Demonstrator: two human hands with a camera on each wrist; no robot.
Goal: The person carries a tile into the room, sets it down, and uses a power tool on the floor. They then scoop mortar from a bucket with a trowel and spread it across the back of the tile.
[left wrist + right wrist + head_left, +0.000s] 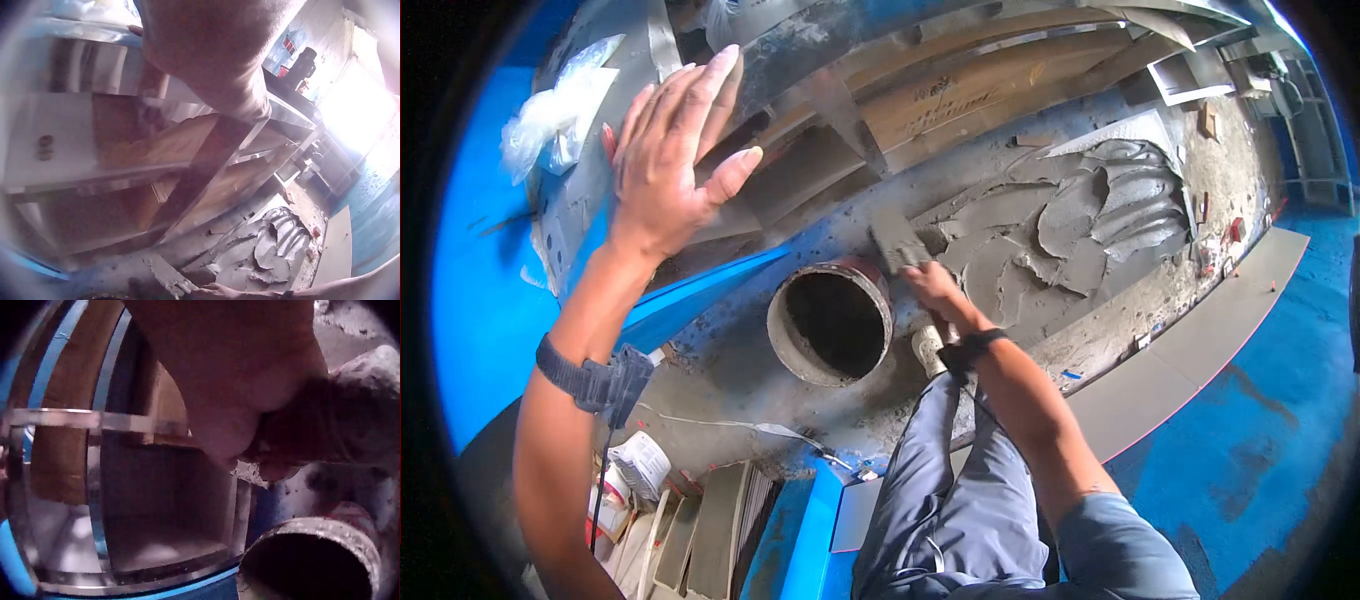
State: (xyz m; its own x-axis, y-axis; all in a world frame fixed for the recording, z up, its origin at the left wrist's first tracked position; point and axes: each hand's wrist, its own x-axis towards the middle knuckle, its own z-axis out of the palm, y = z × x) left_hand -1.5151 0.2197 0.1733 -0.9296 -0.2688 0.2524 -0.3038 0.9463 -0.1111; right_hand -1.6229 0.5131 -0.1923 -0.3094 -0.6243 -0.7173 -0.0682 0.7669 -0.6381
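In the head view my right hand (940, 290) grips a mortar-coated trowel (897, 240) just above and right of a round bucket (780, 335). Wet grey mortar (1040, 230) lies in thick ridges to the right of the trowel. My left hand (670, 150) is raised at the upper left, fingers extended, holding nothing. The left wrist view shows the trowel (169, 275) and the spread mortar (256, 250) low in the picture. The right wrist view has my right hand (231, 394) above the bucket (369, 550), its fingers mostly hidden.
A metal-framed shelf with brown boards (990, 90) runs along the top. Clear plastic bags (560, 115) lie at upper left. A long strip of grey tiles (1200, 340) borders the mortar on the right. Stacked panels (720, 525) stand at lower left. A leg (920, 480) is close to the bucket.
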